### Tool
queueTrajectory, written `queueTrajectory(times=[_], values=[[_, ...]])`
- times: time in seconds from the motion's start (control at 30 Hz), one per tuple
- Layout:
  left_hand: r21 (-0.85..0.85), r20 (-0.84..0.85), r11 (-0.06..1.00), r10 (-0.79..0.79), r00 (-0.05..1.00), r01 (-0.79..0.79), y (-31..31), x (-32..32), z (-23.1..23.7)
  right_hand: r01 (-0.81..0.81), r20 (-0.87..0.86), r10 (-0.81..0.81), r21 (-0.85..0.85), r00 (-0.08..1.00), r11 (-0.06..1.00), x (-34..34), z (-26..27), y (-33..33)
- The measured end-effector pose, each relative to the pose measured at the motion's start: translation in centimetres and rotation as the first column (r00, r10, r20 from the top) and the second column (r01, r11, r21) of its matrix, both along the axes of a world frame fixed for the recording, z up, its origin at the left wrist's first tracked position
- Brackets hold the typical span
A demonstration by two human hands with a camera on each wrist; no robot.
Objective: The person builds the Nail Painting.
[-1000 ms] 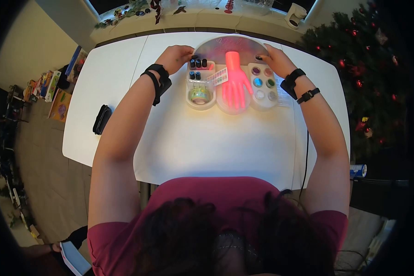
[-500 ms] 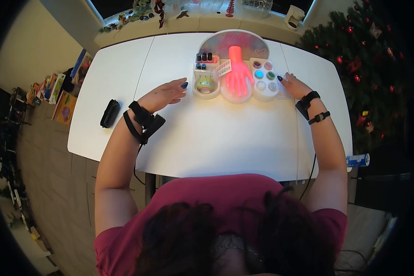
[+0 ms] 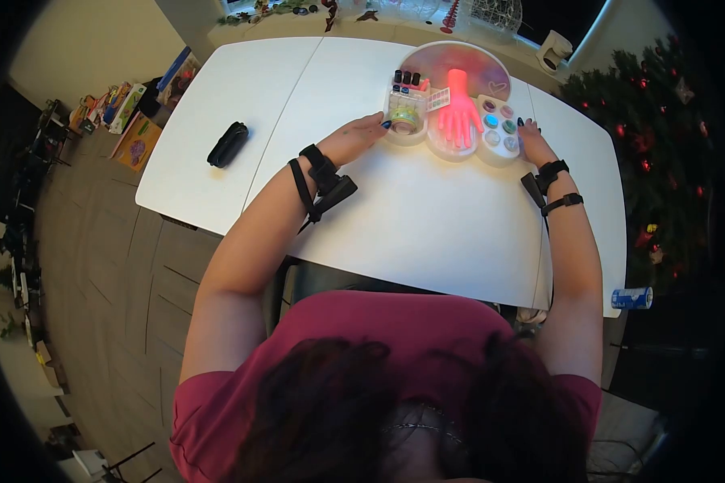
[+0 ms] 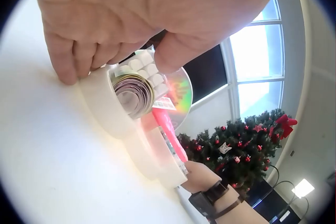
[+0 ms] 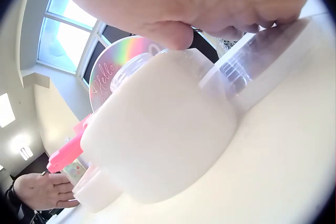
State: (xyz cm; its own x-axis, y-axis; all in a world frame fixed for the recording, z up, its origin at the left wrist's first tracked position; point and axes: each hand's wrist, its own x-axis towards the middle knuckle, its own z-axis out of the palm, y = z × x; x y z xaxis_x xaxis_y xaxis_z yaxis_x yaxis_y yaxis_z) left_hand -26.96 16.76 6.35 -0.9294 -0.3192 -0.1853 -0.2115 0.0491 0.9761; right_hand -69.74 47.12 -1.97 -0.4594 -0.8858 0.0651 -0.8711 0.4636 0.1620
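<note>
A white nail-art stand (image 3: 451,151) sits toward the back of the table, with a round iridescent backboard (image 3: 491,71). A glowing pink model hand (image 3: 457,113) is at its middle. Dark-capped polish bottles (image 3: 407,78) and a roll of tape (image 3: 403,121) fill its left section; several glitter pots (image 3: 492,121) fill the right. My left hand (image 3: 354,138) is at the stand's left side, fingers extended along it and thumb near its upper edge. Beside the right section lies my right hand (image 3: 534,145), fingers reaching forward over a clear tray (image 5: 247,74).
On the table's left part lies a black case (image 3: 228,145). A blue can (image 3: 632,299) is by the right edge, and a decorated Christmas tree (image 3: 648,153) stands beyond it. Decorations line the windowsill (image 3: 362,28) behind the table.
Both hands have come off the backboard and down to the stand's sides. The left drew back toward me, then reached the left side again. The head view has shifted leftward.
</note>
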Motion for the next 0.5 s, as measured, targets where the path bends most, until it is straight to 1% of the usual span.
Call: queueTrajectory(times=[0.1, 0.17, 0.2, 0.27, 0.3, 0.33, 0.37, 0.4, 0.43, 0.47, 0.5], values=[[-0.059, -0.023, 0.998, -0.011, 1.0, 0.01, -0.6, -0.7, -1.4, -0.043, 0.036, 0.042, 0.013, 0.998, 0.999, -0.5, -1.6, 0.5], [-0.133, 0.003, 0.991, -0.03, 1.0, 0.03, -1.2, -1.1, -1.9, -0.008, 0.064, 0.009, -0.005, 0.998, 1.0, 0.8, -1.1, 0.7], [-0.134, 0.003, 0.99, -0.038, 0.999, 0.038, -1.1, -1.2, -2.1, 0.02, 0.096, -0.018, -0.016, 0.995, 1.0, 1.7, -0.7, 0.8], [-0.025, -0.079, 0.999, -0.032, 0.996, 0.031, -0.8, -1.2, -2.1, 0.049, 0.122, -0.049, 0.003, 0.991, 0.999, 3.7, 1.1, 0.5], [-0.024, -0.08, 0.999, -0.039, 0.996, 0.037, -1.1, -1.4, -2.5, 0.07, 0.146, -0.072, 0.021, 0.987, 0.997, 4.5, 1.9, 0.5], [-0.056, -0.095, 0.998, -0.035, 0.995, 0.03, -1.7, -1.7, -3.6, 0.075, 0.147, -0.078, 0.023, 0.986, 0.997, 4.2, 1.3, 0.8], [-0.088, -0.111, 0.996, -0.031, 0.993, 0.022, -1.9, -1.6, -3.7, 0.119, 0.231, -0.085, -0.137, 0.969, 0.983, 3.6, 0.3, 0.9], [-0.086, -0.11, 0.996, -0.033, 0.993, 0.024, -2.1, -1.2, -3.9, 0.171, 0.311, -0.076, -0.29, 0.947, 0.942, 2.9, -0.6, 1.1], [-0.07, -0.088, 0.998, -0.001, 0.996, -0.005, -1.8, -0.4, -3.2, 0.171, 0.311, -0.077, -0.29, 0.947, 0.942, 3.0, -0.2, 1.4], [-0.055, -0.066, 0.998, 0.032, 0.997, -0.036, -1.8, 0.4, -2.4, 0.124, 0.186, -0.095, -0.152, 0.978, 0.981, 3.7, 1.3, 1.8], [-0.057, -0.069, 0.998, 0.035, 0.997, -0.039, -2.3, 1.3, -1.5, 0.091, 0.055, -0.091, -0.006, 0.994, 0.996, 4.5, 2.8, 2.4]])
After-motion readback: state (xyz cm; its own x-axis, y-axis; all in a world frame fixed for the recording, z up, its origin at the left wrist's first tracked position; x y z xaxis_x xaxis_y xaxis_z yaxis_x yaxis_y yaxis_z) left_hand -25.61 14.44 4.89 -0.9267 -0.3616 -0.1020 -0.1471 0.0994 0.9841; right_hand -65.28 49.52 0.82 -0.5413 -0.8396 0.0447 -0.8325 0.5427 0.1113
